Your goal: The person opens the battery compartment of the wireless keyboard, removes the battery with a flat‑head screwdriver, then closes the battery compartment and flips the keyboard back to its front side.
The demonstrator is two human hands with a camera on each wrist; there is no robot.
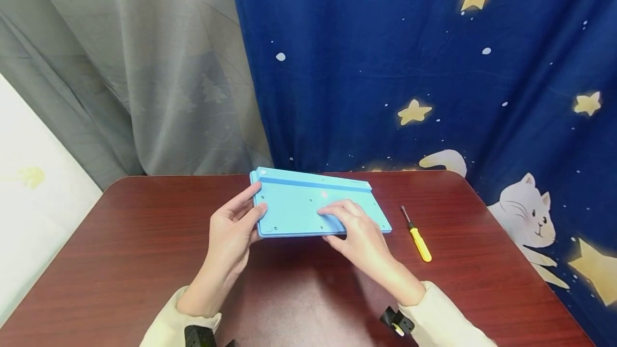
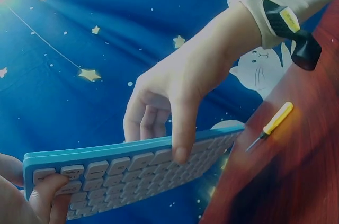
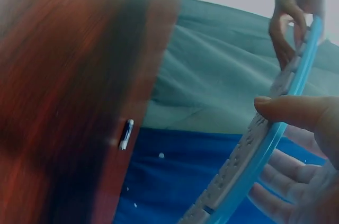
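A light blue keyboard (image 1: 294,208) is held up over the table, its underside with several small screws facing the head view. White keys (image 2: 127,171) show on its other face in the left wrist view. My left hand (image 1: 231,224) grips the keyboard's left end, thumb on the underside and fingertips on the keys. My right hand (image 1: 359,234) holds the near long edge right of the middle. Its thumb (image 3: 291,108) lies over the key side, with the other fingers spread across the underside.
A screwdriver (image 1: 420,242) with a yellow handle lies on the dark red wooden table (image 1: 159,240), right of the keyboard. In the right wrist view, a small white and dark cylinder (image 3: 126,134) lies near the table's edge. Grey and blue curtains (image 1: 337,68) hang behind.
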